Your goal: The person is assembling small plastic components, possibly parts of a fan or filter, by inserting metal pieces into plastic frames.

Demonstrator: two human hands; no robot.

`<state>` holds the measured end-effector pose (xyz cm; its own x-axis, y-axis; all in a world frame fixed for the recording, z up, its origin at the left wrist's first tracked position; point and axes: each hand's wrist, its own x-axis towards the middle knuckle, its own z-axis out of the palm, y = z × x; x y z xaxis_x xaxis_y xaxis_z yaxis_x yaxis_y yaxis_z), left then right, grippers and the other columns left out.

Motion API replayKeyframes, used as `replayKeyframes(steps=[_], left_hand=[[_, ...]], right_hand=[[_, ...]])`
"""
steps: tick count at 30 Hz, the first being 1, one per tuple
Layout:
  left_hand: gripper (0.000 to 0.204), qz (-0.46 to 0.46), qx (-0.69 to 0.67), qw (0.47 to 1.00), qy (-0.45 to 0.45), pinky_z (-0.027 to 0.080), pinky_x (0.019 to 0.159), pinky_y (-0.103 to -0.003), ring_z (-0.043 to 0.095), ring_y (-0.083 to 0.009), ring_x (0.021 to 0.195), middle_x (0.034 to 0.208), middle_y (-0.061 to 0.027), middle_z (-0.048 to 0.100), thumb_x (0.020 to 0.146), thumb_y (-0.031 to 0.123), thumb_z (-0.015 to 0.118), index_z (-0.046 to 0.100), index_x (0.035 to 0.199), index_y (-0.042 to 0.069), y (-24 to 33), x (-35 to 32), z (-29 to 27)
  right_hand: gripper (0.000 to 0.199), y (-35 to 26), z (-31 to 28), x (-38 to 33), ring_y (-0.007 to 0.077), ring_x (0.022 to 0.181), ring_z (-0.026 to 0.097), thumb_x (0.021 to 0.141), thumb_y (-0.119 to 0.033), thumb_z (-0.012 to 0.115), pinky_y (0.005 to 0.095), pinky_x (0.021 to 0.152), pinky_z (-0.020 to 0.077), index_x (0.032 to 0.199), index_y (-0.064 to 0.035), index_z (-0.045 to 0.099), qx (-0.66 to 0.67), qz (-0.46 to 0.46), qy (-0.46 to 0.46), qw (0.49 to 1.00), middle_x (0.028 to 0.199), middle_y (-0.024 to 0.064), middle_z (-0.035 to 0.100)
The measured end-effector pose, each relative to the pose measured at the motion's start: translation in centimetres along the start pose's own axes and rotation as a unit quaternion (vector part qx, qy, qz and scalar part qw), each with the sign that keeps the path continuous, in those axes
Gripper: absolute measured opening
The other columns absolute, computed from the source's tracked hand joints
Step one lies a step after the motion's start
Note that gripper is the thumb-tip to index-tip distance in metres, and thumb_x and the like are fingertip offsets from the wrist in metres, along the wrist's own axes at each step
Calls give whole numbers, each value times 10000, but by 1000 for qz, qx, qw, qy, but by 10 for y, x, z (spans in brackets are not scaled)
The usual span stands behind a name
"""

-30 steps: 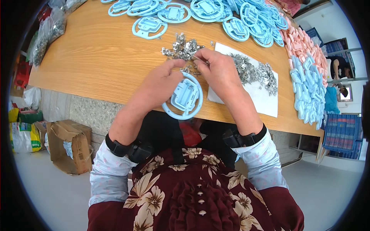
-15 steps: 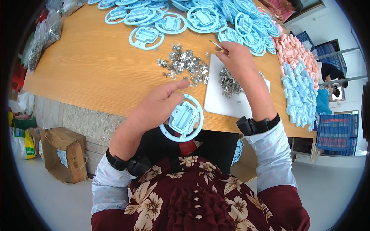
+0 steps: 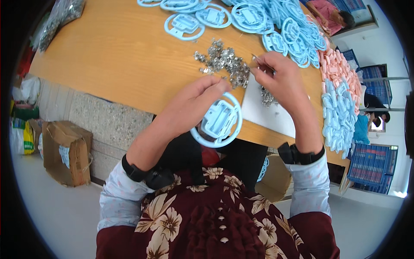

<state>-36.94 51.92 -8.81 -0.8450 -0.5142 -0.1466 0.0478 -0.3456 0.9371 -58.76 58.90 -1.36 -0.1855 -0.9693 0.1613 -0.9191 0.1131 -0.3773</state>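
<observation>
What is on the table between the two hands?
In the head view, a pile of small metal clips lies between the left hand and right hand.

One light-blue ring part [image 3: 217, 121] in hand, plus a dozen or more like it piled at the far end of the bench [image 3: 108, 56]. Two heaps of small metal clips [image 3: 224, 62], too many to count. One white sheet [image 3: 267, 114], one cardboard box [image 3: 64, 151] on the floor.

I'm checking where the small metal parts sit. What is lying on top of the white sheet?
On the white sheet lies a small heap of metal parts, partly hidden beneath the right hand. What lies under that hand cannot be seen. The sheet's near part is bare.
</observation>
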Motion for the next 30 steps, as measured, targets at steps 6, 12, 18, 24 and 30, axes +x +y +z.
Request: replayKeyframes(steps=[6, 12, 18, 24, 30], left_hand=[[272, 20, 53, 998, -2, 421, 498, -168, 534, 7, 626, 791, 62, 606, 1012, 343, 562, 601, 1072, 81, 1, 2, 14], [229, 61, 91, 994, -4, 412, 496, -171, 528, 10, 623, 779, 76, 598, 1009, 327, 574, 601, 1044, 102, -6, 4, 21], [213, 55, 125, 990, -28, 421, 535, -169, 527, 8, 654, 780, 84, 586, 1019, 307, 561, 606, 1020, 99, -1, -1, 31], [217, 34, 42, 998, -37, 467, 683, -191, 558, -9, 791, 881, 55, 609, 1039, 251, 510, 613, 1102, 71, -3, -2, 41], [249, 23, 14, 999, -21, 481, 716, -197, 581, -20, 824, 948, 36, 627, 1051, 196, 445, 592, 1200, 63, -13, 2, 47]], right_hand=[[175, -36, -3, -47, 343, 822, 649, 804, -154, 705, 407, 735, 514, 952, -62, 692, 21, -51, -47, 997, 876, 121, 662], [232, -20, 1, -71, 242, 769, 630, 846, -180, 703, 340, 723, 498, 978, 5, 659, 208, 66, -31, 975, 868, 129, 676], [239, -16, 6, -80, 145, 753, 561, 880, -204, 667, 310, 707, 471, 960, 21, 644, 335, 147, -75, 928, 794, 86, 640], [196, -1, 0, -106, 110, 783, 560, 885, -167, 654, 285, 722, 464, 961, 13, 650, 448, 214, -51, 866, 836, 19, 645], [188, -6, 2, -122, 79, 827, 559, 888, -142, 654, 262, 762, 461, 989, 16, 651, 439, 175, 14, 881, 882, -3, 644]])
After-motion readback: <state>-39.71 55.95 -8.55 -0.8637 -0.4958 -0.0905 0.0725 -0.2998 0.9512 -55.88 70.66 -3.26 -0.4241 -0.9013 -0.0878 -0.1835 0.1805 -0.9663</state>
